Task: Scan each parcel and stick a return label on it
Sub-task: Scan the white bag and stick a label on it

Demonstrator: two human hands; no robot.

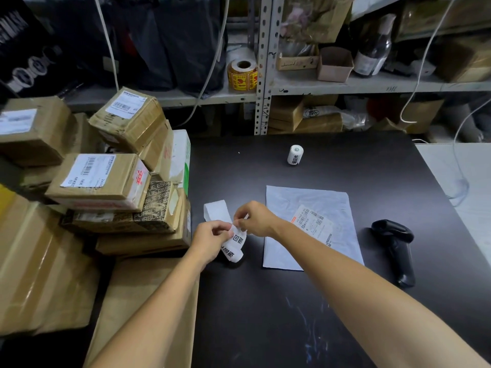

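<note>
White label roll [233, 245] gripped in left hand [211, 236], its loose end pinched by right hand [256, 219]. Grey parcel [300, 203] flat on table [265, 301] just right of hands; scanner [397, 245] farther right, boxes [106, 179] stacked left.

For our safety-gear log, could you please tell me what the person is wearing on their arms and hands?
Nothing that shows. The left hand and right hand have no gloves, and both forearms are bare down to the picture's edge, with no sleeve in view. No watch or band shows at either wrist, and no ring on the visible fingers.
</note>
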